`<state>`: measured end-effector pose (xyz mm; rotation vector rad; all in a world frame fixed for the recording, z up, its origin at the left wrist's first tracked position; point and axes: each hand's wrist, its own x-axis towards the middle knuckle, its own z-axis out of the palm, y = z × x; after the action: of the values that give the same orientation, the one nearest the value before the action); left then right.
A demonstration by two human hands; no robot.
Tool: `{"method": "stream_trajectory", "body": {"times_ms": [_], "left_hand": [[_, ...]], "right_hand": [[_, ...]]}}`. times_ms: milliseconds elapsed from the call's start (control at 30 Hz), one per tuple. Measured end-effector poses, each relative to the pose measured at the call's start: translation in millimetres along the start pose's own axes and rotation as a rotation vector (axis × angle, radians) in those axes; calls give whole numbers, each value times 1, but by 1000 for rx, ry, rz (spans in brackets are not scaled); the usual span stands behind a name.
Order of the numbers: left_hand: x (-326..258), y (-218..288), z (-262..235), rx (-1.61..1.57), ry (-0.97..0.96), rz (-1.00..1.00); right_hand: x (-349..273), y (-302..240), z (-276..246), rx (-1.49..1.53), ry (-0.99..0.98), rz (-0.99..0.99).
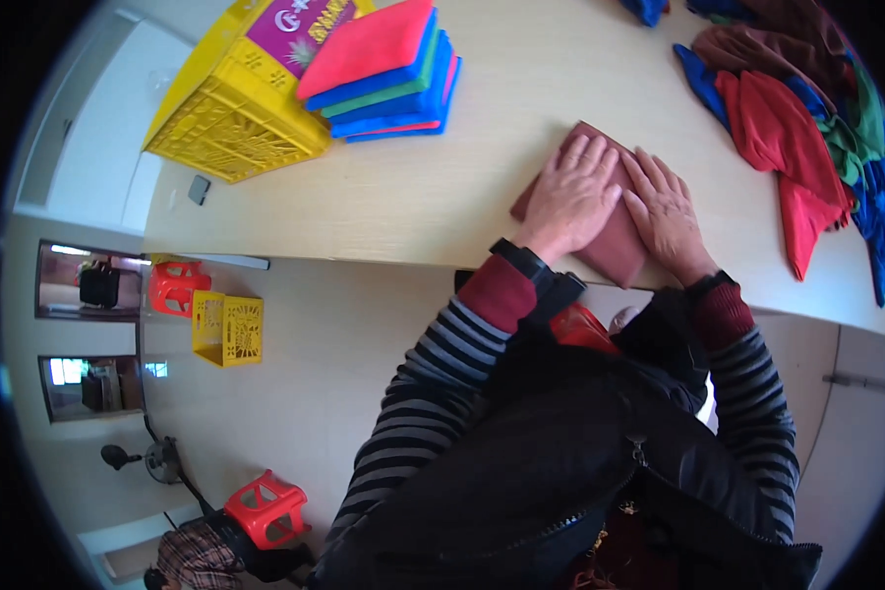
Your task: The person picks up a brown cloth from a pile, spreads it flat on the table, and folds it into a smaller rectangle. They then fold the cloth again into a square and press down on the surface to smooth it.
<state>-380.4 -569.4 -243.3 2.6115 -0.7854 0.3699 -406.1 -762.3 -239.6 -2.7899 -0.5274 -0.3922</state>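
A folded reddish-brown cloth (615,254) lies flat on the pale table (364,211), close to its front edge. On top of it rests my left hand (570,197), palm down with the fingers stretched out. My right hand (671,216) lies flat along the cloth's right side, fingers extended. Neither hand grips anything. To the far left of my hands stands a neat stack of folded cloths (379,69) in red, blue and green. Loose crumpled cloths (777,138) in brown, red, blue and green are heaped at the right.
A yellow plastic crate (241,113) stands beside the stack, with a small grey object (199,190) near the table's left end. Red stools (265,509) and another yellow crate (228,329) are on the floor at left. A person (202,551) is at lower left.
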Motion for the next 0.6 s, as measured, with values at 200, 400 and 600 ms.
{"method": "stream_trajectory", "body": {"times_ms": [200, 400, 600], "left_hand": [[4, -16, -12, -7, -96, -109], [-8, -41, -6, 9, -81, -232], [-25, -42, -16, 18, 88, -243]], "right_hand": [[3, 6, -1, 3, -57, 41], [-3, 32, -10, -156, -47, 182], [-4, -13, -27, -54, 72, -15]]}}
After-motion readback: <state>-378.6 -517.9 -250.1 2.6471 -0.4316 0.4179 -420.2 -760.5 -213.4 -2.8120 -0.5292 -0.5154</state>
